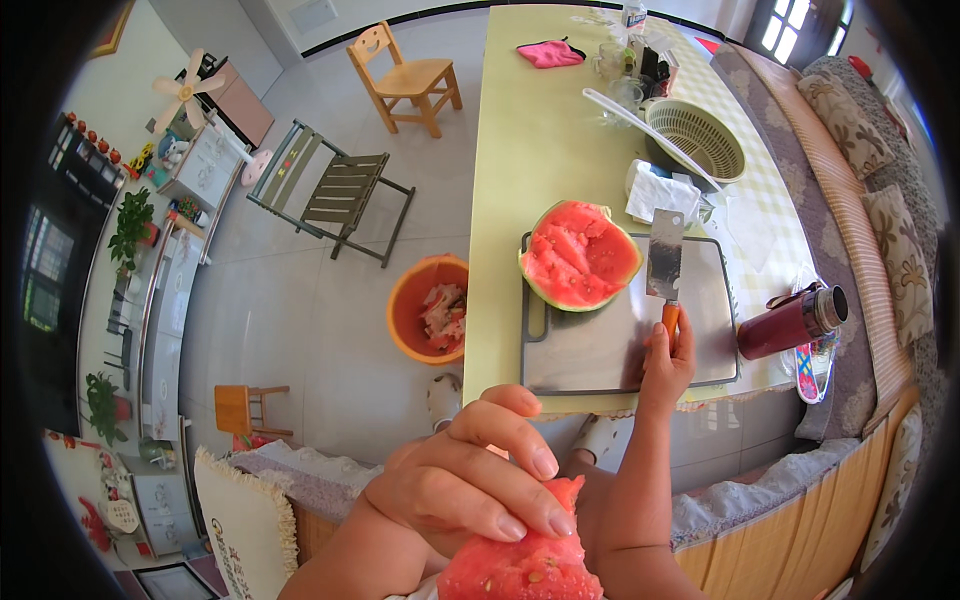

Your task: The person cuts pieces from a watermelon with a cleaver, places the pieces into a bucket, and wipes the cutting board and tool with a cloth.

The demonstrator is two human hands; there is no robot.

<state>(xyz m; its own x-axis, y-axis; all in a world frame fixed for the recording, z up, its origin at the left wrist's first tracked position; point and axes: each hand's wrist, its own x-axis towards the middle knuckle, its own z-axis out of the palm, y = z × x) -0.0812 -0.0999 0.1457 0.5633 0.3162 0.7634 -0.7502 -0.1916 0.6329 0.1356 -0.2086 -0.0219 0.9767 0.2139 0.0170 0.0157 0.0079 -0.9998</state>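
Close in front of me, my left hand (485,475) grips a chunk of red watermelon (525,562) by its upper part. Its lower end runs out of the picture. Out to the right, my right hand (668,360) is closed around the orange handle of a knife (665,265) with a broad rectangular blade. The blade points away from me over a grey-rimmed cutting board (625,345). On the board's far left corner rests a cut watermelon (580,255), its red flesh hollowed and facing up. The blade is just right of it, apart from it.
A maroon thermos (790,322) stands right of the board. Beyond lie white tissues (660,190), a green colander (705,140) with a white long-handled utensil (640,130), and a pink cloth (550,53). Left of the table, an orange bin (400,310) holds scraps, near a folding chair (345,190).
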